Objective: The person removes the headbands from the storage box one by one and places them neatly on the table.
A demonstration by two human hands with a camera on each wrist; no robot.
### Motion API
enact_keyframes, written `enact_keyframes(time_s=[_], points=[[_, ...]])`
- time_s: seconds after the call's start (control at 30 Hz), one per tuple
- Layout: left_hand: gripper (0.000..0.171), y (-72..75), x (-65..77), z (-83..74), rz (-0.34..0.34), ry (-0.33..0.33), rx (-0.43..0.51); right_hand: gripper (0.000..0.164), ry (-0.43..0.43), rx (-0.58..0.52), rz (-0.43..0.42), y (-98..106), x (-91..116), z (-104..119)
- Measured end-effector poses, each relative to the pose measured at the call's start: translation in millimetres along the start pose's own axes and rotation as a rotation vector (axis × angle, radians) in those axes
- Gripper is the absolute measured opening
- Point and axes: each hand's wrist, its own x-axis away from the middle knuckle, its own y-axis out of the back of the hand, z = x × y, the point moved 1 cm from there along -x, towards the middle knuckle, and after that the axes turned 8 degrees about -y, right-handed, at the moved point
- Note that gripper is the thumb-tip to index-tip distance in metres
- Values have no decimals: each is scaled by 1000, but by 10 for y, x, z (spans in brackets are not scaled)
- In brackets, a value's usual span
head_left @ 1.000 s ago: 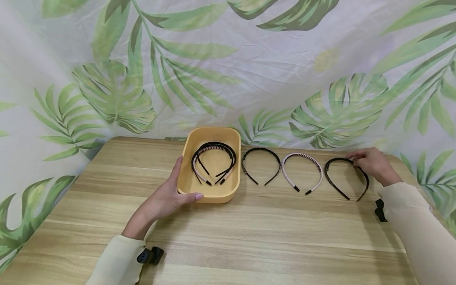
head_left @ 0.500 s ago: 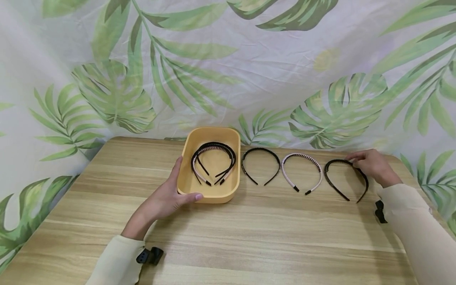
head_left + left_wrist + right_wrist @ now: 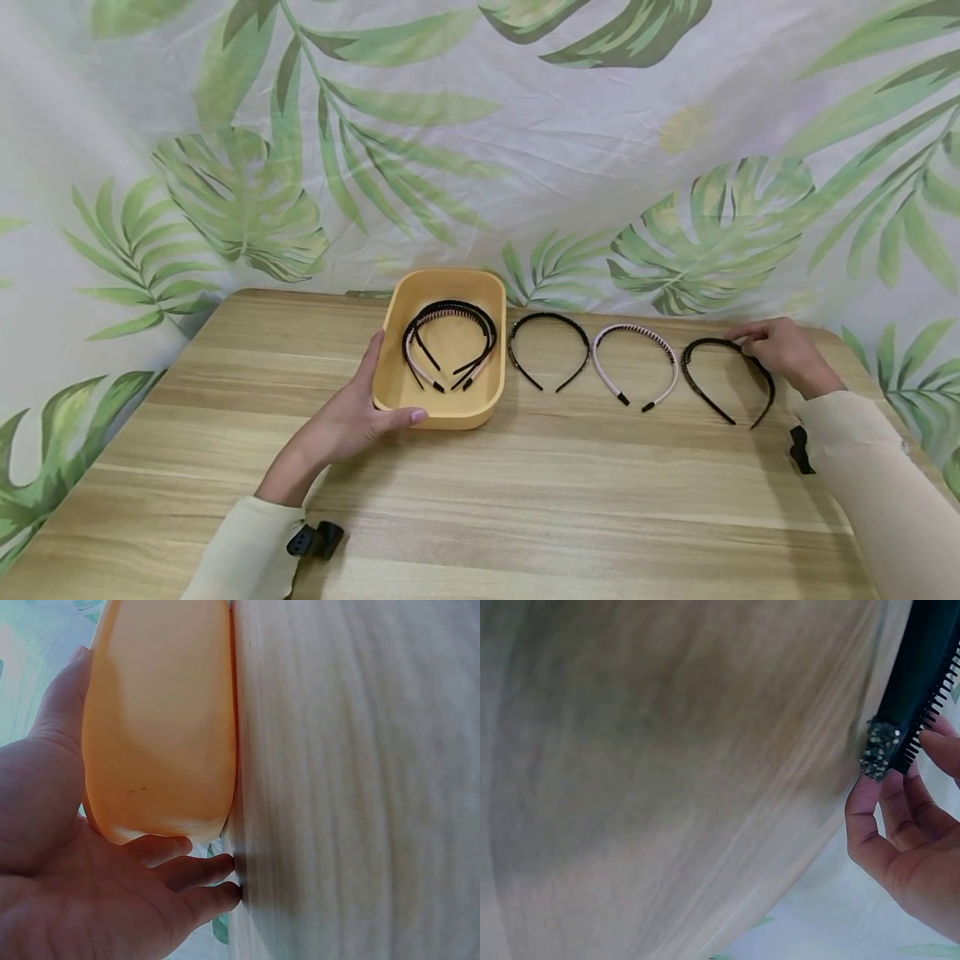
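My left hand (image 3: 348,421) holds a yellow plastic box (image 3: 438,419), its thumb across the near rim and its fingers along the left side. Inside the box lie several headbands (image 3: 408,346), black ones and a pale pink one, overlapping. At the right end of the table my right hand (image 3: 783,350) pinches the top of a black toothed headband (image 3: 708,341). That headband (image 3: 922,652) shows comb-like teeth and a glittery end patch in the right wrist view. In the left wrist view the box wall (image 3: 161,712) stands on the table beside my palm.
Between the box and the right-hand headband, a black headband (image 3: 547,315) and a pale pink one with black tips (image 3: 633,327) lie in a row on the wooden table (image 3: 525,508). A leaf-print cloth (image 3: 465,125) hangs behind the table's back edge.
My right hand and the black headband it pinches have shifted very slightly toward the near side of the table. The left hand, the box and the other headbands stay put.
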Motion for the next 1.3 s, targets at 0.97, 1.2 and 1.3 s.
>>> enact_keyframes(time_s=[0.97,1.2,1.3], points=[[135,6,-6,-1,2,1,-3,41,196,20,-174,-95,146,633],[135,2,-8,0,1,1,-10,40,229,24,-179,-124,201,823],[135,0,-7,1,0,-3,-7,40,243,17,-180,-142,223,911]])
